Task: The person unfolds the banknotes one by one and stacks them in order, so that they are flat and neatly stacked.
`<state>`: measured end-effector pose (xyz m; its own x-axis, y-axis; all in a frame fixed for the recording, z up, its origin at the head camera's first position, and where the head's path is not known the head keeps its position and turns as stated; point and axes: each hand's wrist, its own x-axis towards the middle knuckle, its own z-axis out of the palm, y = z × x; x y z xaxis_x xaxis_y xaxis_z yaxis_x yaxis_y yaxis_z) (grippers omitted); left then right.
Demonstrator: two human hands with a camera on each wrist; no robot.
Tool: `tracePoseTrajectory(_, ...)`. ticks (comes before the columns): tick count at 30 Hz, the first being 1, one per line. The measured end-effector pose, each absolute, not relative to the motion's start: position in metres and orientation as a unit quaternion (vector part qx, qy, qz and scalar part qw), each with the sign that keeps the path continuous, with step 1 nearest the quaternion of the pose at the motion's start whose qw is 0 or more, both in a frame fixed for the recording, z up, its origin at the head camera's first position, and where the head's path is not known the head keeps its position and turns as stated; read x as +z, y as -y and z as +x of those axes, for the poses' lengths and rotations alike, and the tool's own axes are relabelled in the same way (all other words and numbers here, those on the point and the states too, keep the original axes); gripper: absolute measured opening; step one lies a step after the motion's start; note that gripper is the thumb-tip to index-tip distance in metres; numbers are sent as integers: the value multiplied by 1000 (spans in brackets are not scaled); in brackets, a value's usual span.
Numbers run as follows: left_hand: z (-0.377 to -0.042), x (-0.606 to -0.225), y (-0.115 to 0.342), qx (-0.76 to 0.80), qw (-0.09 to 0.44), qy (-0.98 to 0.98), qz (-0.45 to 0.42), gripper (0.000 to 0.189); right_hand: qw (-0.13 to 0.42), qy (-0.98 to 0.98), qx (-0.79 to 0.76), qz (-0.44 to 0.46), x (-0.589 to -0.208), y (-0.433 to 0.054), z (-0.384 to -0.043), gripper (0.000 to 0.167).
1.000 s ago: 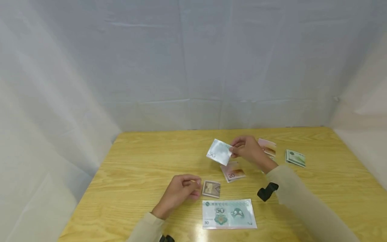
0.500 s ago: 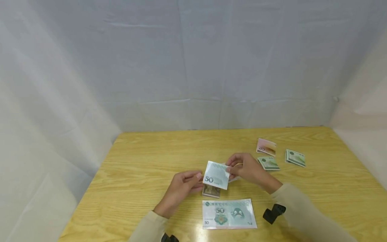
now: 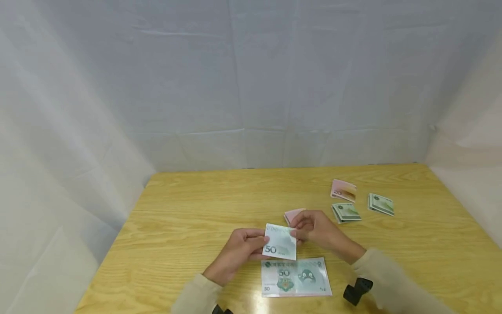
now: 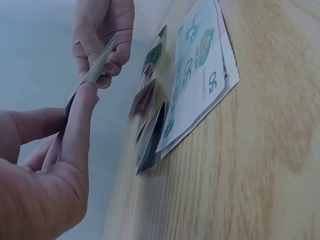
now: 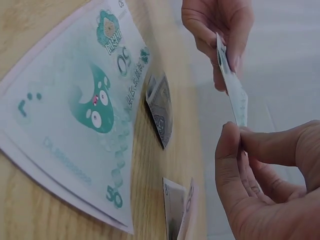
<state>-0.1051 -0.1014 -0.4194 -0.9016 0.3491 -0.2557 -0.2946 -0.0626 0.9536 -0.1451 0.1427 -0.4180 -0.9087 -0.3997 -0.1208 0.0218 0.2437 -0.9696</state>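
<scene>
Green note (image 3: pixel 280 241) between left hand (image 3: pixel 238 253) and right (image 3: pixel 323 233)

Folded 50 note (image 3: pixel 281 241) is pale mint, dark digits. Flat 50 note (image 3: pixel 296 280) is whitish, teal print, teal cartoon figure. 20 note (image 3: pixel 344 190): pink and brown. Table (image 3: pixel 188 209): yellow wood grain.

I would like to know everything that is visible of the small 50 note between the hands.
The small 50 note is pale green, nearly square and paper-like, apparently folded, with a dark 50 at its lower left in the head view. The left hand pinches its left edge, the right hand its right edge; both hold it raised above the table.
</scene>
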Motion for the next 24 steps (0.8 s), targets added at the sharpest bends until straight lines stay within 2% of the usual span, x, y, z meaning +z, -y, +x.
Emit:
tracePoseTrajectory(6,-101,-417,94,730,197,-654,13,39,132,-805,-571,-92,-421,-139,-138,15)
tracePoseTrajectory(10,-100,-414,88,738,190,-647,16,40,122,-807,-571,-86,-420,-136,-132,14)
tracePoseTrajectory(24,-98,-411,79,756,202,-622,26,49,134,-800,-570,-130,-411,-131,-117,36)
